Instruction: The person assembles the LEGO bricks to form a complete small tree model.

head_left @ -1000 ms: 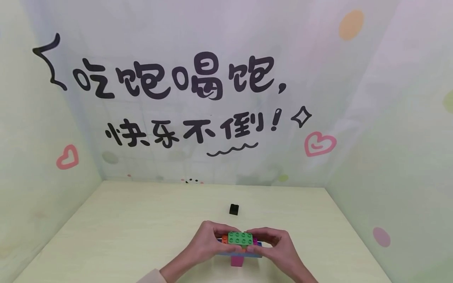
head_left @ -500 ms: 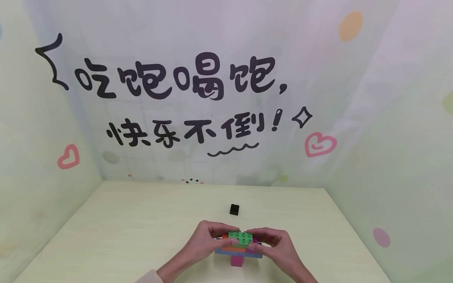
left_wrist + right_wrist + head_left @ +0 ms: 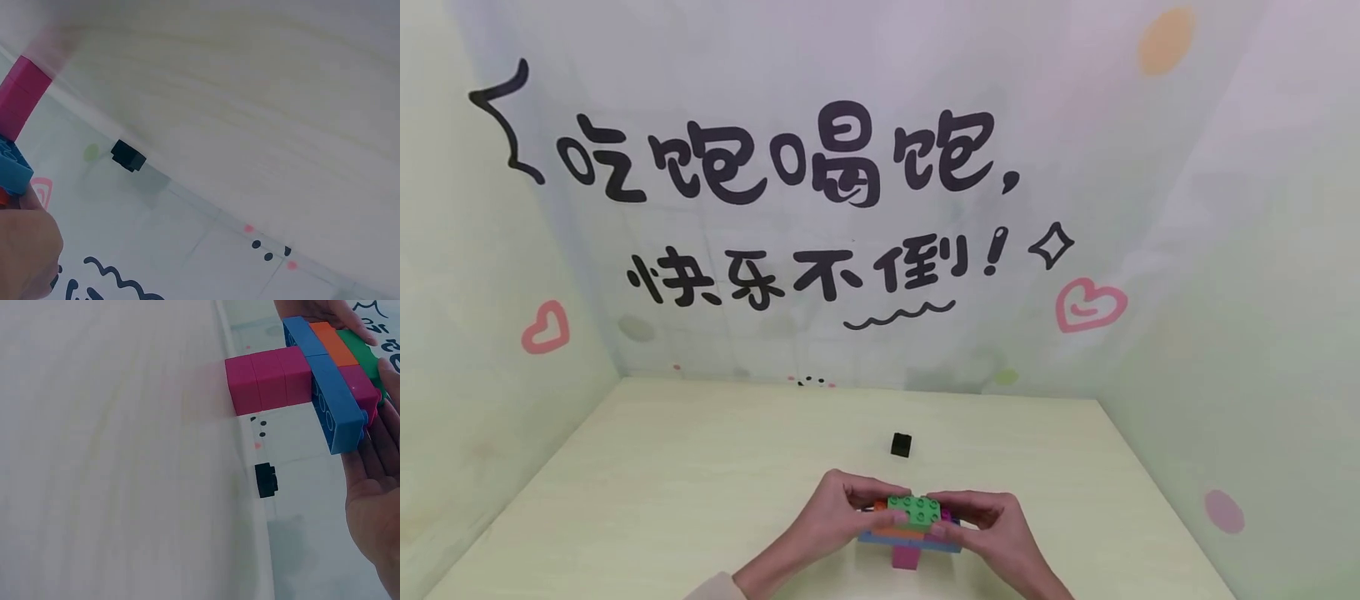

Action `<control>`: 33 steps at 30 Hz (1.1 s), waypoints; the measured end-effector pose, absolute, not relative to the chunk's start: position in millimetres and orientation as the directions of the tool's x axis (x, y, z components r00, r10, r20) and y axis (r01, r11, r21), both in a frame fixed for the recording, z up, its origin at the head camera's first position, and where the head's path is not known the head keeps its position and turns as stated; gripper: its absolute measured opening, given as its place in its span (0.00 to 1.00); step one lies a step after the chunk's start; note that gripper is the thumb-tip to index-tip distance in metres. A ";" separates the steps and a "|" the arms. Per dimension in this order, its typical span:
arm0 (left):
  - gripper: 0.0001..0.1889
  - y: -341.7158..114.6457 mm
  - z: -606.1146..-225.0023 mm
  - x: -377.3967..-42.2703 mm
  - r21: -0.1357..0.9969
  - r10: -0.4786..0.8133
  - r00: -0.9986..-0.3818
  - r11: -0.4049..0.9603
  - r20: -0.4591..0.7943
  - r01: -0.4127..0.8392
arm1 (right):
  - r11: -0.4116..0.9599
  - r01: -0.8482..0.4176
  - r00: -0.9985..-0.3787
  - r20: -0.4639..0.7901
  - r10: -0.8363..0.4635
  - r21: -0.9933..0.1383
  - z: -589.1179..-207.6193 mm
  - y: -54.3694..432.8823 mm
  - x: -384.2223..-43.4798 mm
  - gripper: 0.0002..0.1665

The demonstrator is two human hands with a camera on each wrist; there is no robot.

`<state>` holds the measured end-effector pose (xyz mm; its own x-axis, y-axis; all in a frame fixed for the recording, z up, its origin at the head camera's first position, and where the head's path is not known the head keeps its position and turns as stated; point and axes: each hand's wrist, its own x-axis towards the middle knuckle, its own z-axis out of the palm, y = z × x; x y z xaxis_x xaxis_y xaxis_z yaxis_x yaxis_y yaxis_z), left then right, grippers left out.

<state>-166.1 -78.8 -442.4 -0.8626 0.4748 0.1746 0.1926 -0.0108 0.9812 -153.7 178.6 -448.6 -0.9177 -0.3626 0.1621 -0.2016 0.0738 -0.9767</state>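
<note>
A green toy building brick [image 3: 913, 512] tops a stack of bricks, its studs facing up. My left hand [image 3: 838, 515] pinches its left end, thumb on the near face and fingers behind. The right hand [image 3: 1000, 527] grips the opposite end in the same way. Under the green brick lie an orange brick [image 3: 333, 345] and a magenta brick [image 3: 359, 387], side by side. Two long blue bricks [image 3: 338, 419] form the layer below. A pink column [image 3: 269, 381] of bricks supports them from the middle. Fingers partly cover the upper layers.
On the table [image 3: 700, 483], behind the stack, sits a small black brick [image 3: 901, 445]. Printed walls enclose the table at the back [image 3: 760, 350] and on both sides.
Both thumbs have shifted up onto the green brick's near face, uncovering more of the orange layer. The head view has turned slightly. The black brick stays in place.
</note>
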 end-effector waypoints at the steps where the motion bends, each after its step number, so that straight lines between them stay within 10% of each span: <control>1: 0.14 -77.9 -442.6 -165.6 0.980 0.480 -0.859 -0.012 0.178 0.196 | 0.063 -0.204 -0.916 0.168 -0.364 -0.977 -448.7 179.7 -152.1 0.17; 24: 0.18 -68.1 -442.1 -174.8 0.996 0.495 -0.865 -0.015 0.083 0.086 | 0.180 -0.280 -0.907 0.199 -0.372 -0.943 -446.6 188.3 -152.4 0.19; 33: 0.26 -65.3 -455.7 -237.4 0.965 0.231 -0.952 0.120 0.201 0.233 | 0.203 -0.271 -0.907 0.179 -0.381 -0.941 -440.4 183.1 -155.6 0.19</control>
